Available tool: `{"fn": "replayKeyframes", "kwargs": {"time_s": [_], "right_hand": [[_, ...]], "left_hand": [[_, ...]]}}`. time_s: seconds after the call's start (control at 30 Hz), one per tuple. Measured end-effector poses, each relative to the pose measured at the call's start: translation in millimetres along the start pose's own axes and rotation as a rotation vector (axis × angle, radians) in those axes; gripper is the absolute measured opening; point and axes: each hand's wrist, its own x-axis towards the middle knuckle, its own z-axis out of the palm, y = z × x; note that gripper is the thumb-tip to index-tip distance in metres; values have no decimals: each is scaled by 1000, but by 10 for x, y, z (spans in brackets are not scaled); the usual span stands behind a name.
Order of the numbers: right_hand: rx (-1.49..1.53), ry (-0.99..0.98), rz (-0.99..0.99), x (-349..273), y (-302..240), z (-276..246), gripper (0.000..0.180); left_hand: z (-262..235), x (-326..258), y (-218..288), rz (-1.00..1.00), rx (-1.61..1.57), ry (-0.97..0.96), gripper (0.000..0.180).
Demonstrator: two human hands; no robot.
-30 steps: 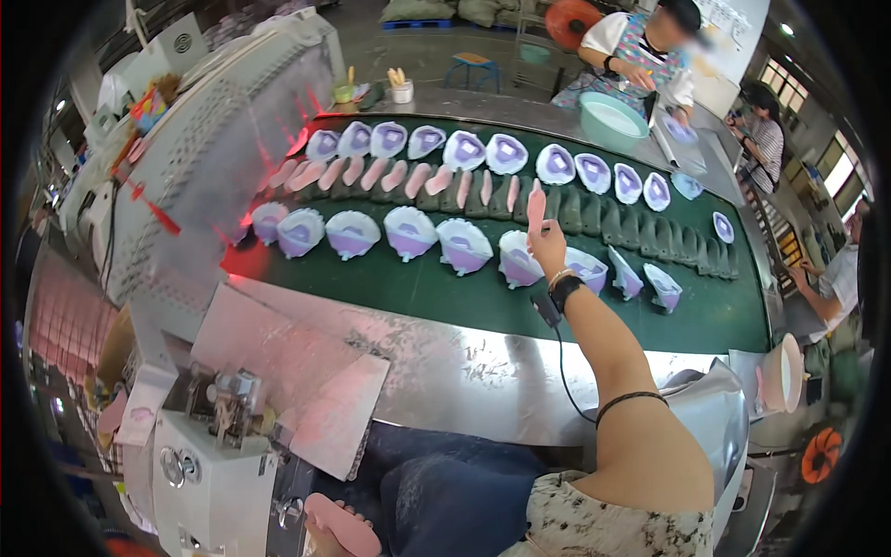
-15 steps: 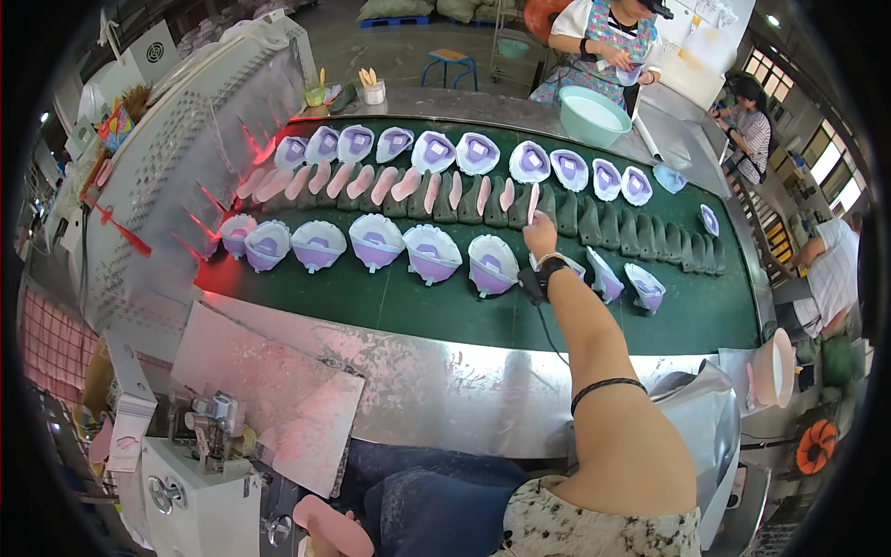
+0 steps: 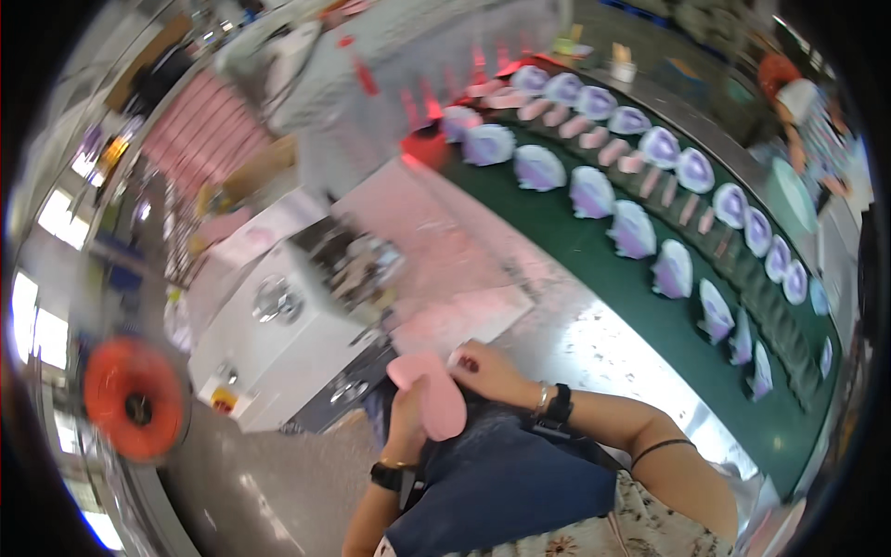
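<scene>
My left hand [image 3: 406, 422] is closed round the edge of a pink insole [image 3: 442, 405], held up in front of my lap. Whether it is one insole or a stack I cannot tell. Close by its right side is my right hand [image 3: 492, 373], with curled fingers and a pale bit at the fingertips, too blurred to name. On the green conveyor belt [image 3: 529, 218] lie pink insoles [image 3: 592, 137] on a row of dark shoe lasts [image 3: 763, 311]. Purple and white shoe uppers [image 3: 634, 229] flank that row on both sides.
A white machine [image 3: 269, 325] with a metal head stands at front left, beside a pink-dusted board [image 3: 464, 316]. An orange fan [image 3: 137, 399] is at far left. Red light glows at the belt's far-left end. Beyond the belt, a co-worker [image 3: 817, 130] stands near a green basin [image 3: 792, 195].
The view has turned left. My right hand has come back from the row of lasts to beside the insole. My left hand has lifted its insole into fuller view.
</scene>
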Motion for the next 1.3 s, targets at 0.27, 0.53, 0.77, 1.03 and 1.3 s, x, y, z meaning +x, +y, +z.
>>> {"fn": "replayKeyframes", "kwargs": {"time_s": [0.27, 0.53, 0.77, 1.03, 1.3], "right_hand": [[-2, -408, 135, 483, 208, 492, 30], [135, 26, 87, 838, 166, 283, 14], [119, 185, 310, 1978, 217, 37, 32], [-700, 428, -264, 1855, -165, -213, 32], [-288, 382, 180, 2335, 75, 197, 39]], "left_hand": [[-365, -227, 126, 48, -135, 95, 27], [-486, -347, 147, -68, -209, 74, 37], [-443, -391, 145, -207, -175, -121, 58], [-795, -519, -15, -154, -204, -23, 58], [-763, -730, 134, -106, -219, 61, 53]]}}
